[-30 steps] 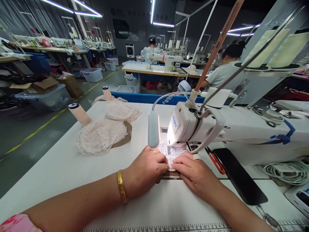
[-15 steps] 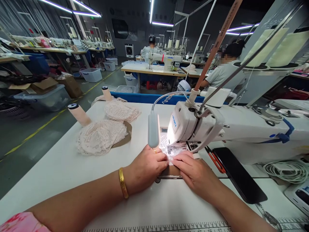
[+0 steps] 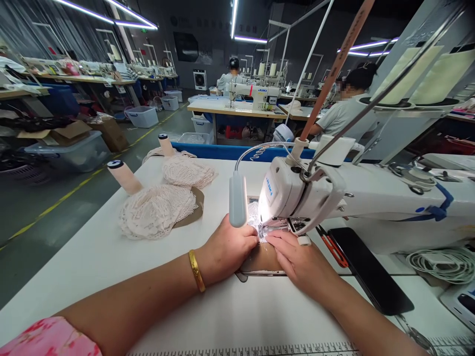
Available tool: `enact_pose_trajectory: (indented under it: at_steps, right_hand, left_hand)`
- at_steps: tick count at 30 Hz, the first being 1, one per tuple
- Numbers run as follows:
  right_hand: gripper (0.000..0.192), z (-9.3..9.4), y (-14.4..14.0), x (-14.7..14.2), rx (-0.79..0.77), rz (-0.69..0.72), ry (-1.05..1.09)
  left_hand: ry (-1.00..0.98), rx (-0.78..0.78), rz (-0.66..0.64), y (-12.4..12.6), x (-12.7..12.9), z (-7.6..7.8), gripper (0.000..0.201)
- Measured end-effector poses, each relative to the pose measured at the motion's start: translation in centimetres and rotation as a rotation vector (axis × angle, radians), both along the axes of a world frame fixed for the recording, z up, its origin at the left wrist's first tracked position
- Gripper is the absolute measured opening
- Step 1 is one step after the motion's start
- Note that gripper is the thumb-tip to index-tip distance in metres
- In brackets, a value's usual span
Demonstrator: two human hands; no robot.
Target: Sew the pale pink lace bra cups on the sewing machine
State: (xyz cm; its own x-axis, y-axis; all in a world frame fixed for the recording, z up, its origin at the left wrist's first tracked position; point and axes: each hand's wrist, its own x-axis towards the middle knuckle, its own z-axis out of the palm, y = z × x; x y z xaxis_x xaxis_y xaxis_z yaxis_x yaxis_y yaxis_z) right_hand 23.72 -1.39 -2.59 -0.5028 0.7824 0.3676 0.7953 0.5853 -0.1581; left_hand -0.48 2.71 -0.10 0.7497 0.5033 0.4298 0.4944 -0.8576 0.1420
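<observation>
— Where's the lace piece (image 3: 256, 225)?
— Under the sewing machine (image 3: 297, 195) head, flat on the surface (image 3: 111, 262).
— And the hands?
— Left hand (image 3: 226, 249) and right hand (image 3: 300, 262) both press it down, fingers flat, gripping nothing.

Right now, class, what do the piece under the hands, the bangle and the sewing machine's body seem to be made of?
Piece: openwork lace, white under the lamp; holes show through it. Both the left hand and the right hand press it flat. Bangle: shiny yellow metal, maybe gold. Sewing machine: smooth, glossy white casing, painted metal or plastic; I cannot tell which.
</observation>
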Motion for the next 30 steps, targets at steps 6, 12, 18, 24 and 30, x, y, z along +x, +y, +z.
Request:
enact_pose_trajectory:
  at_steps: [6, 12, 18, 24, 30]
  right_hand:
    - [0.043, -0.6, 0.2, 0.1, 0.009, -0.044, 0.004]
    - [0.042, -0.3, 0.3, 0.2, 0.039, -0.029, 0.037]
    - [0.039, 1.0, -0.4, -0.5, 0.041, 0.135, 0.137]
    - [0.038, 2.4, -0.8, -1.4, -0.059, 0.288, 0.220]
    - [0.034, 2.1, -0.7, -0.7, -0.092, 0.244, 0.128]
  left_hand:
    - [0.010, 0.025, 0.020, 0.2, 0.1, 0.0, 0.031]
    - [0.010, -0.026, 0.079, 0.2, -0.3, 0.5, 0.016]
    - [0.120, -0.106, 0.156, -0.8, -0.7, 2.1, 0.032]
    - [-0.060, -0.154, -0.041, -0.9, -0.9, 2.6, 0.021]
    - [0.011, -0.119, -0.034, -0.8, -1.0, 1.4, 0.016]
